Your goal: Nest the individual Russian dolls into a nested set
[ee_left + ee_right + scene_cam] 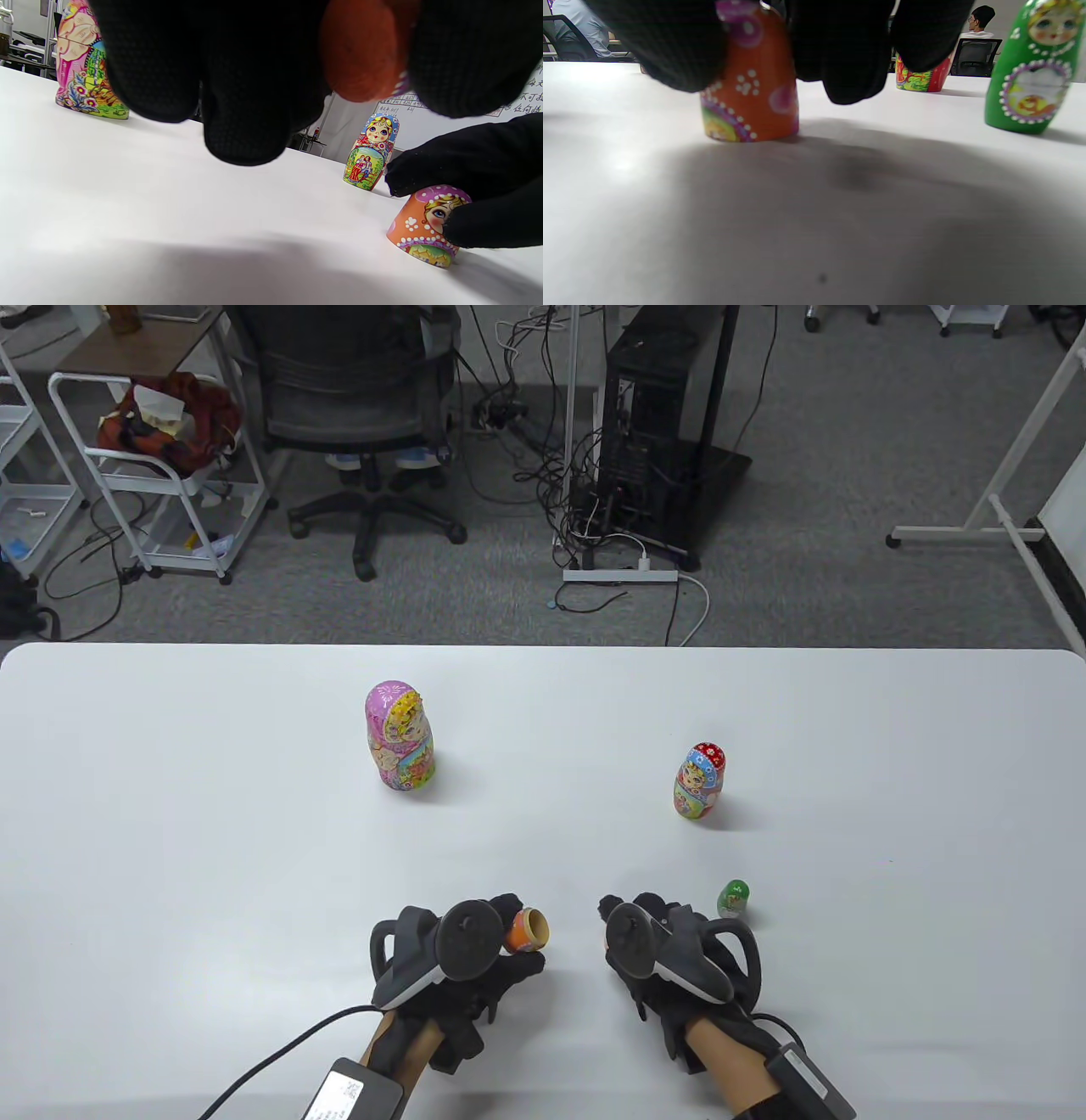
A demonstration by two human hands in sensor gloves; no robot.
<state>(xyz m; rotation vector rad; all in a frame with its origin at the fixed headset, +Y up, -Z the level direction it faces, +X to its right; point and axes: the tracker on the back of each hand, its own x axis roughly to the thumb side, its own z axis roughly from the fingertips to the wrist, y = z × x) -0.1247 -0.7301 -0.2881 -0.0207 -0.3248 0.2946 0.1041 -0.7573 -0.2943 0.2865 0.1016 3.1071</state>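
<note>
My left hand (507, 935) holds the orange doll's bottom half (529, 931) just above the table, its hollow mouth facing right; it also shows in the left wrist view (360, 55). My right hand (612, 923) grips the orange doll's top half (426, 226), which stands open end down on the table, also seen in the right wrist view (751, 97). A small green doll (733, 898) stands just right of my right hand. A red and blue doll (701, 782) stands farther back on the right. A large pink doll (400, 736) stands back left.
The white table (212, 857) reaches to a far edge, with an office chair, a cart and cables on the floor beyond. The green doll (1031, 72) is close to my right hand's fingers (857, 63).
</note>
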